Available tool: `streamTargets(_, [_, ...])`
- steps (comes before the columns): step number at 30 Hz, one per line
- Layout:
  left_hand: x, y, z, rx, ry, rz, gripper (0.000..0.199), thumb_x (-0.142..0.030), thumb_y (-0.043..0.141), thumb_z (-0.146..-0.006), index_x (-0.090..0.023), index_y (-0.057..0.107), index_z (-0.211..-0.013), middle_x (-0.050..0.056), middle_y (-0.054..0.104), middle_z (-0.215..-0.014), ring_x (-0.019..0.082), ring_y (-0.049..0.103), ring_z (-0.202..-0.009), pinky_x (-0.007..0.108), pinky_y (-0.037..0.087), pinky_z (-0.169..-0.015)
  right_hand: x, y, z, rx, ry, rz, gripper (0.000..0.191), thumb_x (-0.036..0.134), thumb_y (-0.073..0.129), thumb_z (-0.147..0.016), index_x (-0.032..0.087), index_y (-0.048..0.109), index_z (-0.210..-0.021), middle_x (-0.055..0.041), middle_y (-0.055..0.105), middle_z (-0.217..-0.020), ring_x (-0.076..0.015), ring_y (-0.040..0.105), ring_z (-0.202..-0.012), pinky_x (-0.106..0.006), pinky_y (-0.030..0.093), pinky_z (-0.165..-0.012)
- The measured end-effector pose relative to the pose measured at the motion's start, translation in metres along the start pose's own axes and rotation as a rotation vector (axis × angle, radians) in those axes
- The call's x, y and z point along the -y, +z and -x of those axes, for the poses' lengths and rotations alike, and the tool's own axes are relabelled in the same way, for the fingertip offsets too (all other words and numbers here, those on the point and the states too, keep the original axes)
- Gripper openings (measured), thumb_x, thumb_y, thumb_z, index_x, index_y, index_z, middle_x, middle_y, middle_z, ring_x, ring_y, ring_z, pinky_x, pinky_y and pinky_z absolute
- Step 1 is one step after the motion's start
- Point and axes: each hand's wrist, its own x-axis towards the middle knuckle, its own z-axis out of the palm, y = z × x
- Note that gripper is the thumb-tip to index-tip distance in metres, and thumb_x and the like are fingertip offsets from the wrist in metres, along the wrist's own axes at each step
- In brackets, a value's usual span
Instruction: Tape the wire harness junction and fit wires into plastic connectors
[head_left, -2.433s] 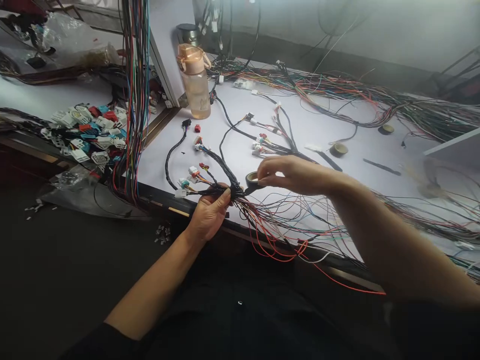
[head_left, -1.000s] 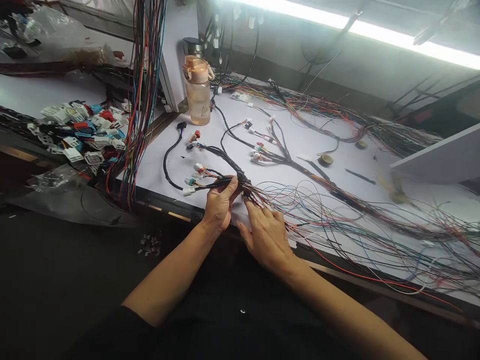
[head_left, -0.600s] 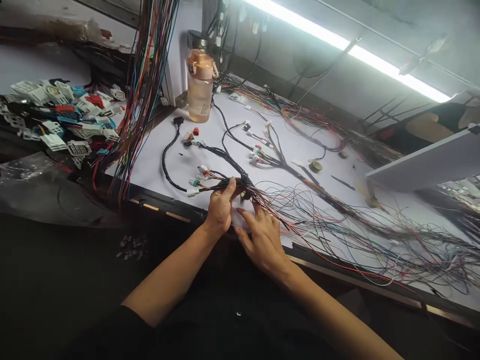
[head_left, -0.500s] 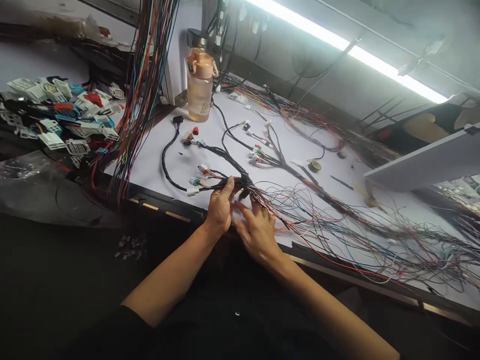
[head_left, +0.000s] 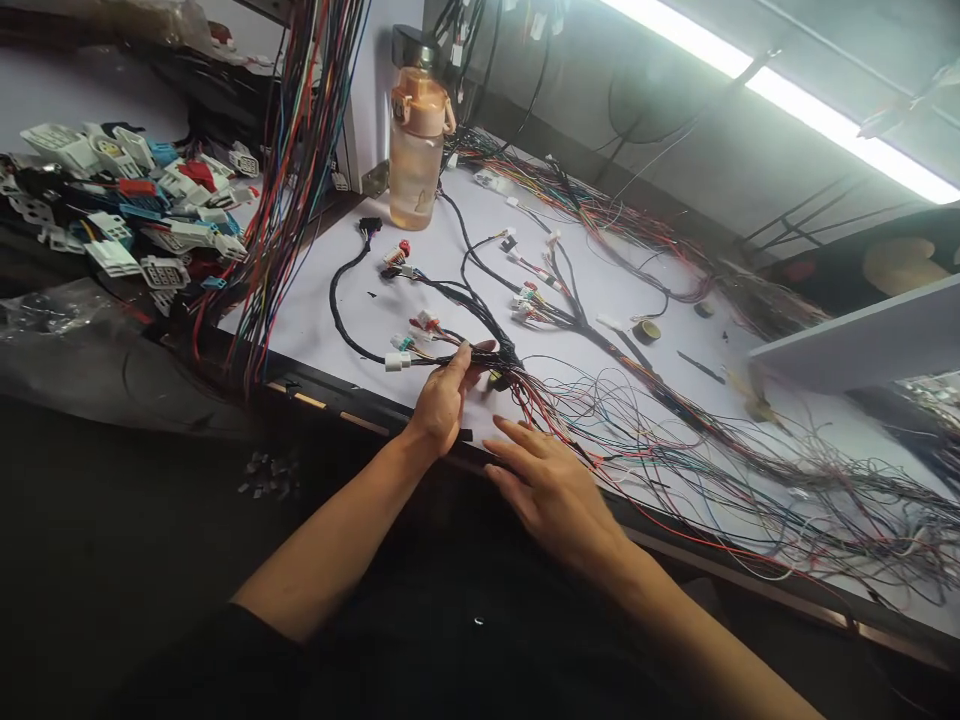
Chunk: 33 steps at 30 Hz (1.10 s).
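My left hand (head_left: 444, 395) is closed round a black-taped wiring harness (head_left: 480, 318) near the table's front edge, thumb on top. Several taped branches fan out to the left from it, ending in a white connector (head_left: 397, 361), a green-and-white connector (head_left: 403, 343) and others. Just right of the grip, a roll of tape (head_left: 497, 380) shows partly beneath the harness. My right hand (head_left: 551, 480) is apart from the harness, fingers stretched and holding nothing, beside the loose thin wires (head_left: 600, 420) that run off to the right.
A second harness (head_left: 615, 355) lies behind. A water bottle (head_left: 416, 150) stands at the back left. Beside hanging wires (head_left: 300, 150) is a heap of connectors (head_left: 135, 210). Another tape roll (head_left: 646, 332) rests on the table. Part of another person (head_left: 900, 265) shows at the far right.
My right hand has come away from the harness, moving right and toward me with fingers spreading. My left hand keeps its hold. The whole view has shifted slightly.
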Motion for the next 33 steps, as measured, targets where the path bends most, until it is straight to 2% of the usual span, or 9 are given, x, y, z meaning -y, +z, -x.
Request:
streamTargets(3, [-0.005, -0.001, -0.001, -0.002, -0.013, -0.106, 0.038, -0.053, 0.064, -0.08, -0.019, 0.071, -0.096, 0.007, 0.065, -0.112, 0.02, 0.057, -0.104, 0.027, 0.04, -0.082, -0.01, -0.021, 0.0, -0.307, 0.035, -0.003, 0.016, 0.028, 0.053, -0.091, 0.022, 0.068, -0.095, -0.0043, 0.07, -0.101, -0.018, 0.063, -0.091, -0.032, 0.048, -0.083])
streamTargets(6, [-0.007, 0.0, 0.0, -0.032, -0.006, -0.187, 0.043, -0.057, 0.062, -0.08, -0.017, 0.072, -0.094, 0.008, 0.067, -0.106, 0.02, 0.058, -0.095, 0.029, 0.039, -0.08, -0.023, -0.025, -0.019, -0.482, 0.055, 0.115, 0.03, 0.037, 0.058, -0.087, 0.019, 0.063, -0.111, -0.0086, 0.067, -0.108, -0.024, 0.059, -0.099, -0.039, 0.045, -0.088])
streamTargets(9, [-0.01, 0.005, 0.002, -0.05, 0.013, -0.214, 0.043, -0.057, 0.065, -0.078, -0.016, 0.073, -0.089, 0.008, 0.069, -0.096, 0.02, 0.059, -0.09, 0.03, 0.038, -0.081, -0.032, -0.014, -0.046, -0.392, 0.053, 0.104, 0.063, 0.051, 0.058, -0.083, 0.011, 0.048, -0.132, -0.0154, 0.062, -0.12, -0.0306, 0.056, -0.107, -0.045, 0.042, -0.092])
streamTargets(11, [-0.013, 0.008, 0.002, -0.03, 0.025, -0.188, 0.043, -0.057, 0.069, -0.075, -0.015, 0.073, -0.086, 0.009, 0.069, -0.089, 0.022, 0.06, -0.088, 0.031, 0.038, -0.083, -0.034, -0.006, -0.061, -0.316, 0.086, 0.045, 0.071, 0.055, 0.057, -0.082, 0.008, 0.044, -0.135, -0.0175, 0.063, -0.117, -0.0319, 0.059, -0.103, -0.046, 0.043, -0.089])
streamTargets(17, [-0.018, 0.004, 0.001, -0.012, 0.03, -0.266, 0.041, -0.055, 0.067, -0.077, -0.015, 0.073, -0.085, 0.008, 0.068, -0.09, 0.021, 0.058, -0.087, 0.032, 0.037, -0.082, -0.034, -0.005, -0.077, -0.165, 0.061, -0.145, 0.041, 0.032, 0.047, -0.09, 0.015, 0.051, -0.127, -0.0116, 0.066, -0.106, -0.0218, 0.061, -0.084, -0.033, 0.044, -0.074])
streamTargets(20, [-0.02, -0.002, 0.003, -0.008, -0.004, -0.181, 0.03, -0.043, 0.072, -0.075, -0.016, 0.071, -0.088, 0.006, 0.066, -0.096, 0.018, 0.057, -0.083, 0.031, 0.039, -0.079, -0.036, -0.009, -0.075, -0.137, 0.053, -0.196, 0.035, 0.028, 0.045, -0.089, 0.017, 0.054, -0.121, -0.008, 0.067, -0.095, -0.0184, 0.057, -0.075, -0.029, 0.041, -0.068])
streamTargets(25, [-0.028, 0.0, 0.001, 0.095, 0.084, -0.065, 0.03, -0.028, 0.079, -0.071, -0.018, 0.066, -0.096, 0.004, 0.066, -0.095, 0.019, 0.06, -0.093, 0.03, 0.044, -0.083, -0.042, -0.015, -0.075, -0.054, 0.053, -0.267, 0.023, 0.028, 0.043, -0.09, 0.016, 0.058, -0.103, -0.0035, 0.061, -0.08, -0.0146, 0.049, -0.068, -0.026, 0.037, -0.064])
streamTargets(29, [-0.035, 0.013, -0.011, 0.065, 0.189, -0.17, 0.032, -0.032, 0.083, -0.066, -0.014, 0.066, -0.087, 0.005, 0.066, -0.083, 0.017, 0.061, -0.08, 0.03, 0.048, -0.073, -0.048, -0.027, -0.079, 0.035, 0.079, -0.388, 0.022, 0.034, 0.045, -0.089, 0.016, 0.057, -0.087, 0.0011, 0.052, -0.067, -0.0105, 0.042, -0.059, -0.023, 0.033, -0.056])
streamTargets(33, [-0.035, 0.023, -0.019, -0.013, 0.193, -0.18, 0.032, -0.034, 0.085, -0.064, -0.013, 0.065, -0.078, 0.005, 0.064, -0.075, 0.015, 0.06, -0.067, 0.03, 0.047, -0.064, -0.052, -0.035, -0.083, 0.096, 0.088, -0.497, 0.028, 0.039, 0.047, -0.088, 0.016, 0.052, -0.074, 0.0029, 0.044, -0.061, -0.008, 0.036, -0.055, -0.022, 0.029, -0.051])
